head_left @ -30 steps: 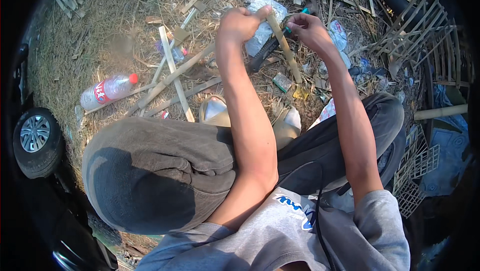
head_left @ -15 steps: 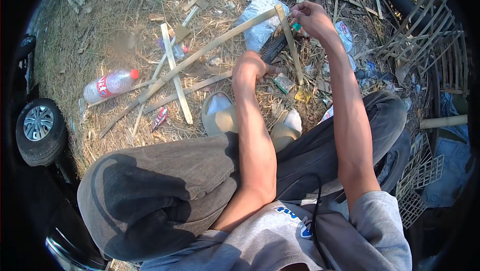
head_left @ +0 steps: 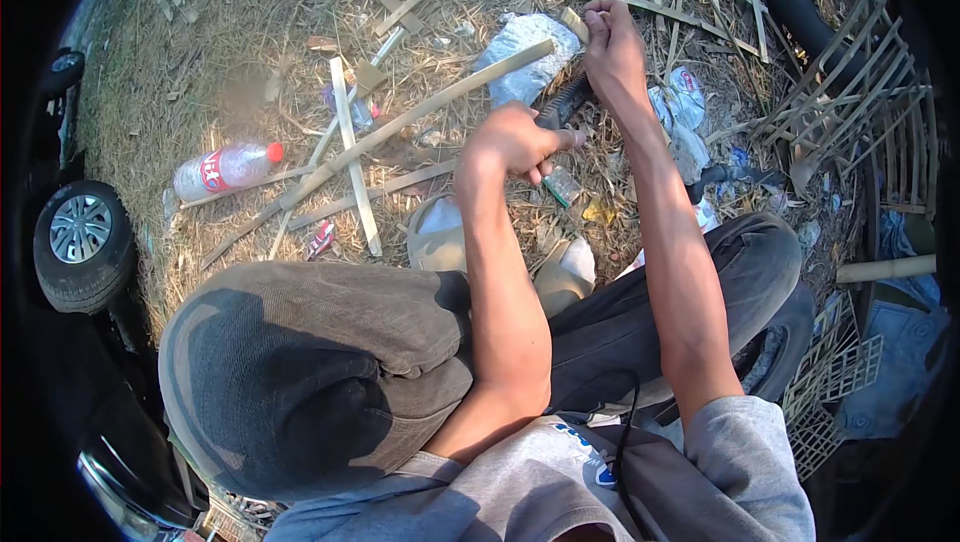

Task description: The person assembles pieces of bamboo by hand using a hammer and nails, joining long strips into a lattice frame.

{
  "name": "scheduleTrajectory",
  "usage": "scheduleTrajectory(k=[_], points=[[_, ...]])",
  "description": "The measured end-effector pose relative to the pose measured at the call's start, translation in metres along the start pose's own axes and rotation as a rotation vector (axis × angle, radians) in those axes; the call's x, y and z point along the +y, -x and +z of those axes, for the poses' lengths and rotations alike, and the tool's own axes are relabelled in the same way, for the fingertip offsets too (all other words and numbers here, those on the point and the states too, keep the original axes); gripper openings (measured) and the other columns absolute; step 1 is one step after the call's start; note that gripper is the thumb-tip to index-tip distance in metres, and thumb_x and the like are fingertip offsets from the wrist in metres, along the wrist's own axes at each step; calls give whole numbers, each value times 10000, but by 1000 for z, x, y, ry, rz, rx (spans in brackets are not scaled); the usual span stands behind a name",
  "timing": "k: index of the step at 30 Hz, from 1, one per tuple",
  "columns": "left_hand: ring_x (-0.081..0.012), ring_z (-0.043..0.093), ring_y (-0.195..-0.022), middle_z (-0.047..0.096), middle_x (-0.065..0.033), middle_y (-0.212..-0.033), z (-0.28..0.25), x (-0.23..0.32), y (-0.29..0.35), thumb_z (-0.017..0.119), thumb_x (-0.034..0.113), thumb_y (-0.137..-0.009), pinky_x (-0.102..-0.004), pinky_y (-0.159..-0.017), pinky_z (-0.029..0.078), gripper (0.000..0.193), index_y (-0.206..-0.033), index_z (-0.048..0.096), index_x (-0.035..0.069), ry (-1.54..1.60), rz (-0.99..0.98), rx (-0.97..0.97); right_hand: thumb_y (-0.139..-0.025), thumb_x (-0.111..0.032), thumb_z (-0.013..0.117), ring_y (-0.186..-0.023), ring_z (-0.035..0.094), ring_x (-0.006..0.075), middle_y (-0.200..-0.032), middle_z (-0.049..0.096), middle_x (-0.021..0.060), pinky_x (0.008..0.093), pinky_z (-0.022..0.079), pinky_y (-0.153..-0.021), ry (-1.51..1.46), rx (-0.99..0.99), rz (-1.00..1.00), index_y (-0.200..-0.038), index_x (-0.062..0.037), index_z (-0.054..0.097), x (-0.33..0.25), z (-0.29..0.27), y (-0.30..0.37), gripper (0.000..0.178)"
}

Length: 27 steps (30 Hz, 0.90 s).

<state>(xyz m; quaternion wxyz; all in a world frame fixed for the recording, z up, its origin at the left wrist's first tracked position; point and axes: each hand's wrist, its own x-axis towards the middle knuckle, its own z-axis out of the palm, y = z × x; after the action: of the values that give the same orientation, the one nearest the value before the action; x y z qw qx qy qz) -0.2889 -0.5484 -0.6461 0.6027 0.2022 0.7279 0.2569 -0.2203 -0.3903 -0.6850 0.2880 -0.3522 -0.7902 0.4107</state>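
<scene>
Strip handling looks like the step in hand: right hand [head_left: 614,47] has thumb and fingers closed together, apparently pinching a short wooden piece [head_left: 575,25] whose pale end sticks out to the left of the fingertips. Rest of that piece is foreshortened or hidden, so its full length can't be told. Left hand [head_left: 515,142] is lower and nearer the body, fingers part-spread and loosely bent, beside a black ribbed handle [head_left: 566,102]; can't tell whether it grips that or only rests by it. Long wooden strip [head_left: 440,110] lies diagonally across a pale strip [head_left: 355,157] on the straw, upper end over the white plastic bag [head_left: 515,37], just left of the short piece and apart from it. Neither hand is on the long strip. My judgement: next move calls for a secure pinch on the short piece, a deliberate angle, and a clear choice for the left hand, either a full grip on the handle or out of the way. Possible snags: green-edged packet [head_left: 562,188] by the left fingers, and crossed strips shifting if the long one gets knocked.
</scene>
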Motion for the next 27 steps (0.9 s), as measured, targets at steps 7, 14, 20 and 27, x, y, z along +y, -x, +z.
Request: scheduleTrajectory(k=[7, 14, 20, 27], points=[[-163, 680, -556, 714, -102, -693, -8, 8, 45, 800, 487, -780, -288, -522, 520, 500, -748, 703, -3, -23, -205, -132, -1015, -197, 543, -672, 559, 106, -842, 661, 68, 279, 454, -593, -76, 195, 175, -1136, 5, 569, 4, -43, -36, 237], [-145, 680, -704, 722, -66, -805, 44, -58, -17, 769, 707, -683, -303, -686, 525, 686, -869, 706, 49, -235, -373, -274, -1029, -124, 450, -703, 521, 152, -871, 546, 113, 300, 453, -580, -883, 410, 409, -1053, 21, 495, -18, -45, -37, 154], [-186, 631, -699, 705, -93, -862, 33, -21, -23, 853, 617, -625, -346, -642, 505, 730, -1024, 696, 26, -156, 31, 367, -952, 42, 383, -616, 500, 175, -809, 526, 107, 321, 448, -542, -1155, 875, 734, -997, 9, 475, 43, -91, -38, 107], [-270, 628, -914, 664, -97, -918, 28, -26, -38, 824, 432, -758, -439, -848, 463, 477, -1011, 702, 47, 163, 405, 886, -932, 45, 380, -613, 488, 176, -796, 516, 122, 291, 401, -502, -1089, 868, 847, -921, 41, 467, 54, -98, -19, 87]])
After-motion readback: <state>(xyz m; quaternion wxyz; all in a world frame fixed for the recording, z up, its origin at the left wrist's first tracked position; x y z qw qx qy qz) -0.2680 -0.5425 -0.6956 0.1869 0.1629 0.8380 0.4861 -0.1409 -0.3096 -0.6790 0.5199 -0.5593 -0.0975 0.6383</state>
